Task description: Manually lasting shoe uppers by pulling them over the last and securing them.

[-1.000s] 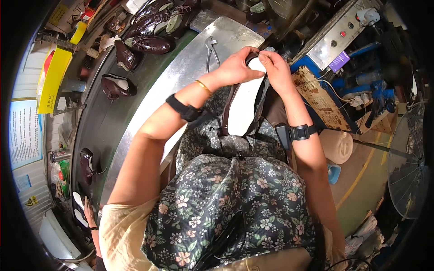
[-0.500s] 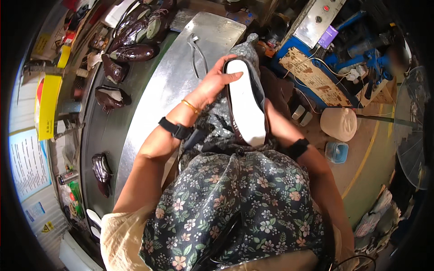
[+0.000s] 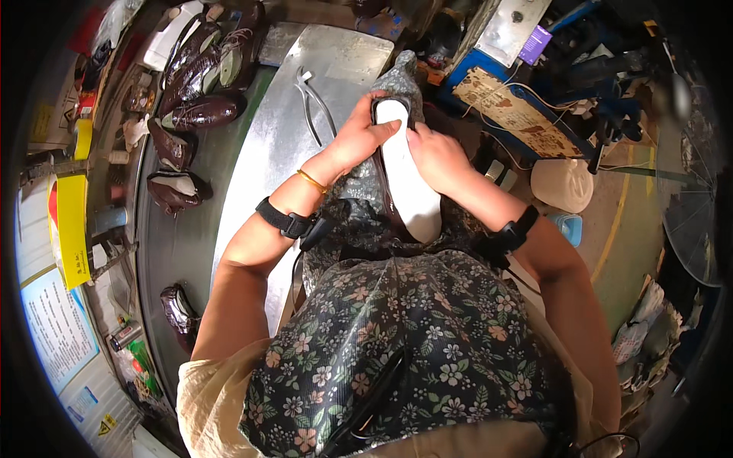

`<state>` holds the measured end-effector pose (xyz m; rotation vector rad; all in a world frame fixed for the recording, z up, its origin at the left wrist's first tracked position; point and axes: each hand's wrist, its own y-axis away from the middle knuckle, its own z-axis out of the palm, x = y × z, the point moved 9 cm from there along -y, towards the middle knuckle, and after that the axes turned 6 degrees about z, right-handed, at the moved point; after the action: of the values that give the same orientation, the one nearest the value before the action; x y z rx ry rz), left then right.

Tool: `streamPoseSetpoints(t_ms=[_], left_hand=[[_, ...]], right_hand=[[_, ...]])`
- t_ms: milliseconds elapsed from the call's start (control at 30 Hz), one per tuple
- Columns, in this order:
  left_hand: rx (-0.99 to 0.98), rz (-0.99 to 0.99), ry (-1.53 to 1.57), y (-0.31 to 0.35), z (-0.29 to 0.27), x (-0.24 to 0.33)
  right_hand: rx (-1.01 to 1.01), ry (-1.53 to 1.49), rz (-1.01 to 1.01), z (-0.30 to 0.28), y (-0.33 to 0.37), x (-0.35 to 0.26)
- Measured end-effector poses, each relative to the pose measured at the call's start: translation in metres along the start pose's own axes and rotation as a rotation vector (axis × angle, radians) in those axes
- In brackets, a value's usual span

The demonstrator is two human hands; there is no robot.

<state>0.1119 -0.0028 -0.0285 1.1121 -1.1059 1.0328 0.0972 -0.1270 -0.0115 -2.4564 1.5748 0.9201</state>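
Observation:
In my lap, over the floral apron [image 3: 389, 320], lies a dark brown shoe upper [image 3: 386, 191] with its bottom turned up. A white insole board [image 3: 412, 179] covers that bottom. My left hand [image 3: 357, 139] is closed round the far end, its thumb pressing on the white board. From the right, my right hand [image 3: 441, 156] closes its fingers on the upper's edge near that same end; its fingertips are partly hidden. Metal lasting pincers [image 3: 311, 105] lie on the shiny metal bench [image 3: 259, 160], left of my left hand, touched by neither hand.
On the dark conveyor belt [image 3: 172, 252] at left sit several glossy brown shoes [image 3: 202, 113]. A blue machine [image 3: 527, 114] with loose cables stands far right. Below it are a whitish plastic jug [image 3: 563, 185] and a blue tub [image 3: 566, 227]. A yellow box [image 3: 71, 229] is at the left edge.
My right hand has come up from the shoe upper's lower right side to its far end, beside my left hand. My left hand keeps its hold. The whole view has shifted slightly.

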Motion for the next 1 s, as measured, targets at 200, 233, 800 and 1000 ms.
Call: streamPoseSetpoints(t_ms=[200,233,800,1000], left_hand=[[0.045,-0.052,0.626,0.014,0.008,0.016],[0.207,-0.059,0.98,0.019,0.004,0.014],[0.545,0.178,-0.486,0.123,-0.024,-0.015],[0.552,-0.232,-0.313,0.043,-0.08,-0.016]], right_hand=[[-0.133,-1.087,0.101,0.023,0.039,0.012],[-0.201,-1.173,0.196,0.037,0.036,0.013],[0.009,-0.712,-0.161,0.061,0.043,-0.009],[-0.19,-0.82,0.422,0.03,-0.05,0.039]])
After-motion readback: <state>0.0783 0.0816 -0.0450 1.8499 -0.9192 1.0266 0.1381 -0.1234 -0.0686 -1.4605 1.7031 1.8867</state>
